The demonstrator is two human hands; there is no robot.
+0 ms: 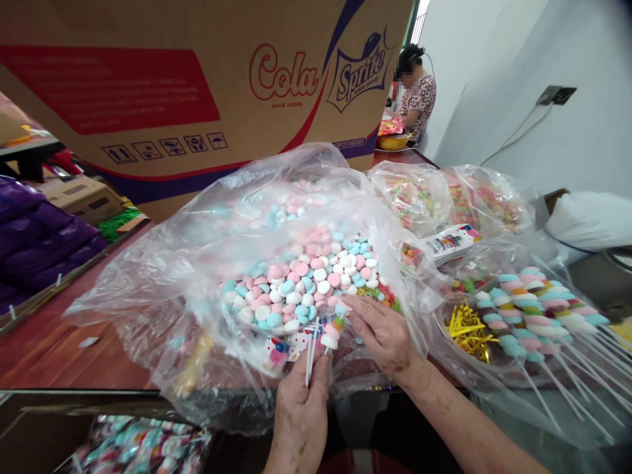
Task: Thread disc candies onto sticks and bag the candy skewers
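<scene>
My left hand [300, 408] is closed around several thin white sticks [311, 352] held upright; one stick carries a few candy pieces [332, 332] near its top. My right hand [380, 332] reaches to the tip of that stick, its fingers pinched at a candy piece at the edge of the pile. Just beyond both hands, an open clear plastic bag [162, 289] holds a heap of pink, blue and white round candies [306, 283], with small coloured ring candies [378, 293] at its right side.
Finished candy skewers [538, 309] lie in a row at right beside yellow twist ties [467, 329]. More bagged candy [444, 201] sits behind. A large Cola/Sprite cardboard box [197, 85] stands at the back. Another person [417, 99] works far off. Packed candy [143, 447] lies below the table edge.
</scene>
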